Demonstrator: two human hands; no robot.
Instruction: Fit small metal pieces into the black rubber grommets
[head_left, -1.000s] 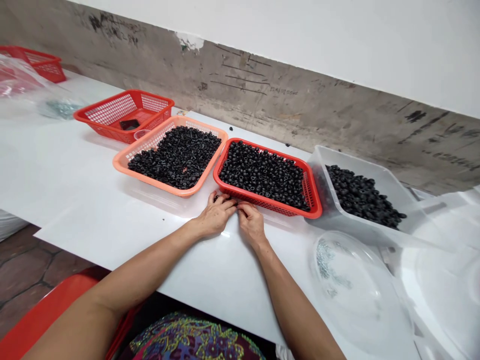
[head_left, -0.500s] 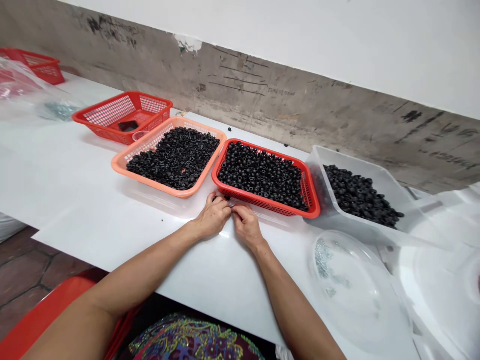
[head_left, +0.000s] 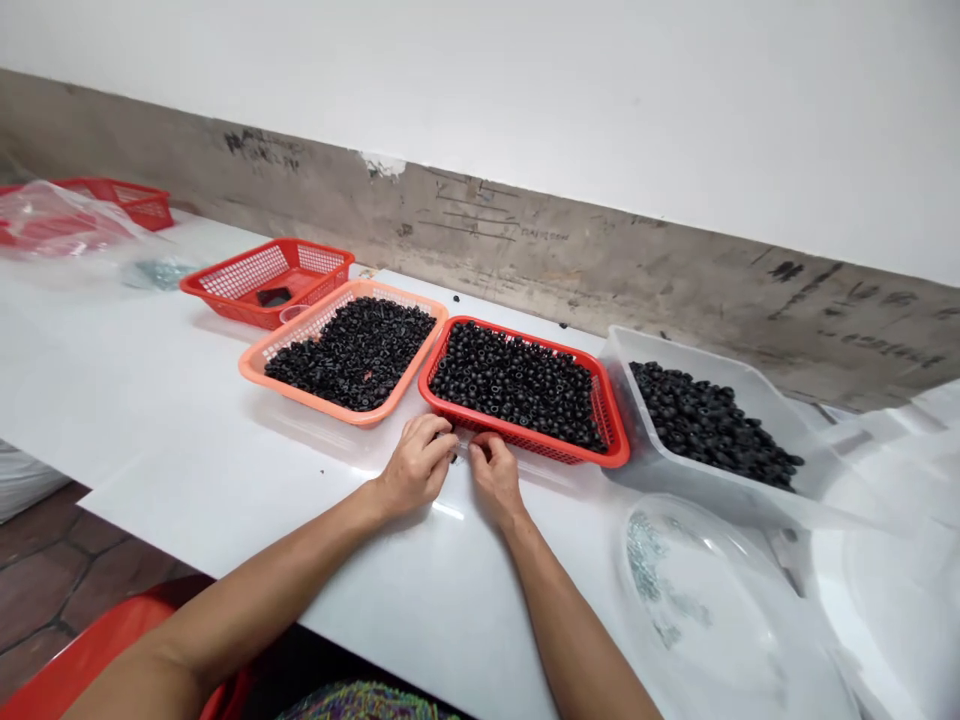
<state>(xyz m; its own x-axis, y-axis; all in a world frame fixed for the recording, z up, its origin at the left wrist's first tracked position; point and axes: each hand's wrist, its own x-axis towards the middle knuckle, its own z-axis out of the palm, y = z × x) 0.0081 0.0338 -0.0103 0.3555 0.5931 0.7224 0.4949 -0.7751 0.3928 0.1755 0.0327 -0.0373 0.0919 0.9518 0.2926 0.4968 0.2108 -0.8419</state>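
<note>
With the clock centred on the person's 2 hands and 12 o'clock straight ahead, the wall (head_left: 637, 130) spans the far side, white above a smudged grey band. The white tabletop (head_left: 187, 420) spreads before it. Between 2 and 3 o'clock stands a clear plastic bin (head_left: 690, 485), partly filled with rounded black pieces (head_left: 709, 420). At 4 o'clock lies a round clear plastic tray (head_left: 727, 610) bearing small silvery bits (head_left: 649, 555).

3 slatted baskets sit ahead. The peach basket (head_left: 315, 402), between 10 and 11 o'clock, holds a layer of small black parts (head_left: 352, 355). Just beside it, near 1 o'clock, the near red basket (head_left: 555, 447) is heaped with black ring-like pieces (head_left: 517, 385). Behind the peach basket, the far red basket (head_left: 236, 306) holds a dark object (head_left: 274, 297).

The left hand (head_left: 415, 465) rests near the red basket's front edge, fingers curled inward; whether it pinches anything cannot be told. The right hand (head_left: 496, 475), just apart from it at the same edge, has thumb and forefinger bent close together; whether anything sits between them cannot be told. A tiny black piece (head_left: 454, 458) shows between the 2 hands, beside the left fingertips.
</note>
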